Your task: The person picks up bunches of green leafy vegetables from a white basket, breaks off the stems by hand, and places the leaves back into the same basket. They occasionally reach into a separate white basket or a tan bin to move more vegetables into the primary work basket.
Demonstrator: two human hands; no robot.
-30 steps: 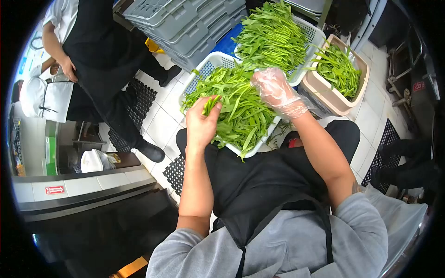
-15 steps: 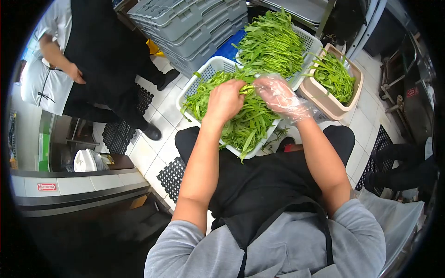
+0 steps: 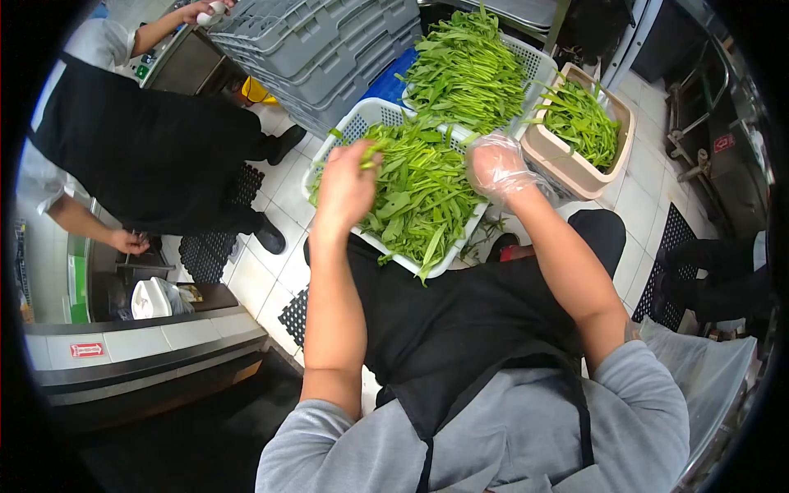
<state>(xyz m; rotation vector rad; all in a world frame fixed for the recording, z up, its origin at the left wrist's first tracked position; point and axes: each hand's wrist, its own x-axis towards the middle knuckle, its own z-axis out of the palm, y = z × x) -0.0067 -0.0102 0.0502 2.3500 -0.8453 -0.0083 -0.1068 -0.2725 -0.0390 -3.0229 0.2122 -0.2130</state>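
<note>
Over the left part of a white perforated basket, my bare left hand is closed, pinching a few green stems between thumb and fingers. Loose leafy greens, long-leaved like water spinach, fill that basket. My right hand wears a clear plastic glove and sits at the basket's right rim, curled with its fingers turned down and away. What it holds, if anything, is hidden. Behind, a second white basket carries a stacked pile of stemmed greens.
A beige bin with more greens stands at the right. Grey crates are stacked behind. To the left, a person in a black apron holds a white object. Leaf scraps lie on the tiled floor; another person's legs show right.
My hands have moved apart: the left went left with stems in its fingers, the right slightly right to the rim. The person at left has turned and spread their arms.
</note>
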